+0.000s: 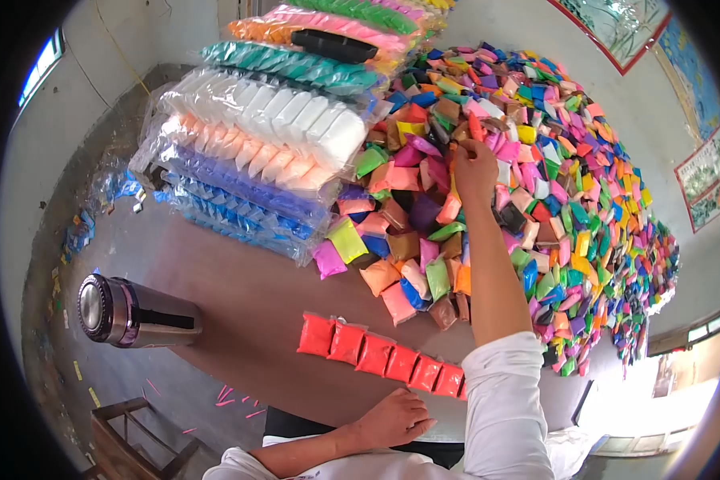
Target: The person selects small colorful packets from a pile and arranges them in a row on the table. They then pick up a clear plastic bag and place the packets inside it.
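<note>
My right hand (475,174) reaches into a large heap of small coloured packets (564,240), its fingers curled down among them. A red packet (475,126) lies just beyond the fingertips; what the fingers pinch, if anything, is hidden. My left hand (394,418) rests at the near edge of the brown table (256,312), fingers loosely curled with nothing visible in them. Just beyond it runs a slanting row of several red packets (374,354), side by side; my right forearm covers the row's right end.
Clear bags of sorted packets, with white packets (284,112) among them, are stacked at the back left. A black object (334,46) lies on top. A steel flask (136,312) is at the left. Below stands a wooden stool (140,436); scraps litter the floor.
</note>
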Motion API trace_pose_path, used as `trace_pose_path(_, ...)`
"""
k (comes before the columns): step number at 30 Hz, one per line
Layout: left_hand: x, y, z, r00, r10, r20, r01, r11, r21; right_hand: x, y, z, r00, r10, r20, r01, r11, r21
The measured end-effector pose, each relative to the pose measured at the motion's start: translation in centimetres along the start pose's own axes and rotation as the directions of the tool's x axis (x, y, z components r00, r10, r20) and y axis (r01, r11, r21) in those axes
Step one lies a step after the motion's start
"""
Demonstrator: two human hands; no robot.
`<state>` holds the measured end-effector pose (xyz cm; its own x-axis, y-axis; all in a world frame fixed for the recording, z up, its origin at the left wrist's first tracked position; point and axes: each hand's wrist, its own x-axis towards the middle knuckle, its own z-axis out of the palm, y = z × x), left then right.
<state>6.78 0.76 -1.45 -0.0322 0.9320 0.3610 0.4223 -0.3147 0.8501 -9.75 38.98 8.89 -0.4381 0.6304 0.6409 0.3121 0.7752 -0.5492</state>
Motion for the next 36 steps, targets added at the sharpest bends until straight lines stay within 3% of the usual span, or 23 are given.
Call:
trace_pose_path(1,0.0,0.0,0.0,1.0,0.004,-0.013,-0.005,1.0,-0.029,-1.0,-1.4,-0.6,1.0,0.008,-0.001,-0.008,1.0,0.02)
trace_pose_path(2,0.0,0.1,-0.1,1.0,-0.011,0.009,0.011,0.999,-0.038,-2.2,-3.0,-1.1,0.991,0.08,0.108,-0.089,0.993,0.079)
trace_pose_path(5,0.1,0.1,-0.7,0.998,-0.034,0.05,0.036,0.998,-0.056,-4.7,-3.6,-2.3,0.937,-0.298,0.181,0.324,0.936,-0.137)
trace_pose_path(6,0.1,0.1,-0.6,0.999,-0.032,0.042,0.034,0.998,-0.061,-5.2,-2.5,-2.1,0.862,-0.479,0.167,0.495,0.866,-0.072)
trace_pose_path(9,-0.1,0.1,-0.6,0.997,-0.041,0.063,0.044,0.998,-0.051,-5.0,0.5,-3.1,0.785,-0.493,0.375,0.569,0.813,-0.123)
trace_pose_path(16,-0.1,0.2,-0.5,0.999,-0.032,0.02,0.033,0.998,-0.059,-1.7,1.5,-3.9,0.828,-0.412,0.379,0.534,0.786,-0.311)
trace_pose_path(19,-0.1,0.1,-0.5,0.999,-0.031,0.041,0.033,0.998,-0.055,-2.7,-0.5,-3.5,0.756,-0.13,0.641,0.382,0.883,-0.271)
trace_pose_path(20,-0.1,0.1,-0.5,0.999,-0.024,0.03,0.025,0.999,-0.041,-4.0,-0.4,-2.6,0.767,-0.316,0.558,0.508,0.831,-0.227)
trace_pose_path(22,-0.2,0.1,-0.3,1.0,-0.005,0.015,0.005,1.0,-0.016,-5.5,-1.6,-0.4,0.839,-0.401,0.367,0.526,0.77,-0.361)
trace_pose_path(23,-0.2,0.2,-0.3,1.0,-0.009,0.027,0.009,1.0,-0.013,-6.1,-1.7,0.0,0.856,-0.442,0.267,0.516,0.739,-0.432)
trace_pose_path(25,-0.1,0.1,-0.3,0.999,-0.016,0.038,0.016,1.0,0.001,-5.4,-0.3,1.4,0.879,-0.408,0.248,0.477,0.759,-0.442)
trace_pose_path(29,-0.2,0.0,0.1,1.0,-0.003,0.0,0.003,0.999,0.039,-3.7,2.2,3.3,0.917,-0.241,0.319,0.375,0.794,-0.479)
trace_pose_path(33,-0.1,0.2,-0.8,0.999,-0.037,0.01,0.037,0.999,0.019,-4.2,-0.4,-2.0,0.945,-0.166,0.282,0.184,0.982,-0.038)
trace_pose_path(34,-0.1,0.4,-1.0,0.997,-0.064,0.038,0.064,0.998,-0.005,-4.1,0.0,-3.4,0.883,0.154,0.443,-0.194,0.98,0.046)
trace_pose_path(36,-0.1,0.3,-0.9,0.998,-0.052,-0.024,0.05,0.996,-0.073,-5.3,-0.4,-7.1,0.881,0.181,0.437,-0.279,0.945,0.169)
